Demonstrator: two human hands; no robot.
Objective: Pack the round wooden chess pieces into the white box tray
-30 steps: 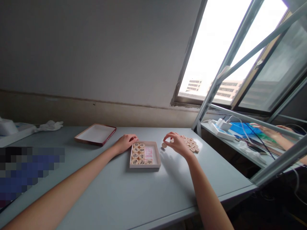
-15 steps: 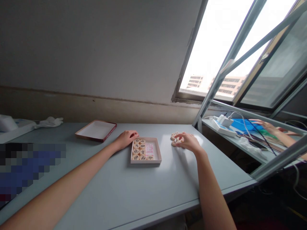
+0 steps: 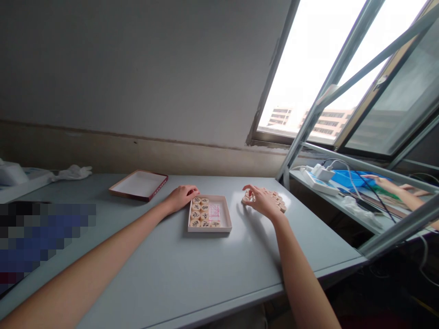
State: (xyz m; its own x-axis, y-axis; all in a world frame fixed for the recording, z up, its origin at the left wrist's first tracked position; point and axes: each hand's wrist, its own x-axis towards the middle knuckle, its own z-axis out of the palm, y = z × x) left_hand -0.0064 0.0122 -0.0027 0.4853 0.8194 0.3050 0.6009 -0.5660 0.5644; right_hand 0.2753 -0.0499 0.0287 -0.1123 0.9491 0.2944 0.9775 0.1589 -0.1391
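A shallow white box [image 3: 224, 229] sits on the table, holding several round Chinese chess pieces [image 3: 205, 215] marked with dark characters. They fill its left columns and the near row; pink lines show on its bare floor. My left hand [image 3: 181, 197] rests at the far left corner of this box, its bent fingers on the rim. Off to the right, my right hand [image 3: 264, 203] is over a cluster of loose chess pieces [image 3: 279, 202], partly covering them. Its thumb and index finger are apart at the cluster's left side, with no piece visible between them.
The box's lid [image 3: 139, 184] lies upturned at the back left. Beyond it are a white cable bundle [image 3: 74, 172] and a power strip [image 3: 32, 180]. A metal frame [image 3: 329, 91] rises on the right; past it, another person's hand [image 3: 382, 183] is near a blue tray [image 3: 346, 177].
My right hand has shifted slightly left over the loose pieces, showing more of them on its right side. My left hand and the box stay in place; the view moved a little.
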